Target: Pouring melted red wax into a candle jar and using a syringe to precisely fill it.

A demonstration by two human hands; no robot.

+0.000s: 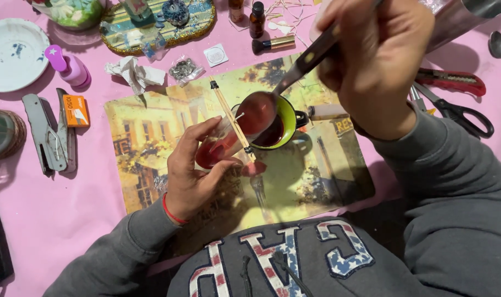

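A small clear glass filled with red liquid (pixel 220 148) is steadied near the middle of the scene by the left hand (pixel 192 170), whose fingers are clamped around its side, seemingly to keep it from tipping. Across the rim of the glass a pair of thin wooden sticks bound at the ends (pixel 232 121) is laid, and a white wick (pixel 239 116) is pinched between them, apparently so that it is kept centred. A metal spoon with a dark handle (pixel 258 113) is held above the glass by the right hand (pixel 379 60), which is closed tightly on the handle; the bowl of the spoon is tilted toward the glass and shows red. Just to the right, touching the spoon's line, a green enamel cup with a dark handle (pixel 286 124) is set, red liquid inside. Everything is placed on a printed placemat showing a yellow street scene (pixel 146 143), spread over a tabletop covered in pink cloth (pixel 52 209). At the left a grey stapler (pixel 47 137) is seen; at the far right, black-handled scissors (pixel 459 113) and a red utility knife (pixel 454 80).
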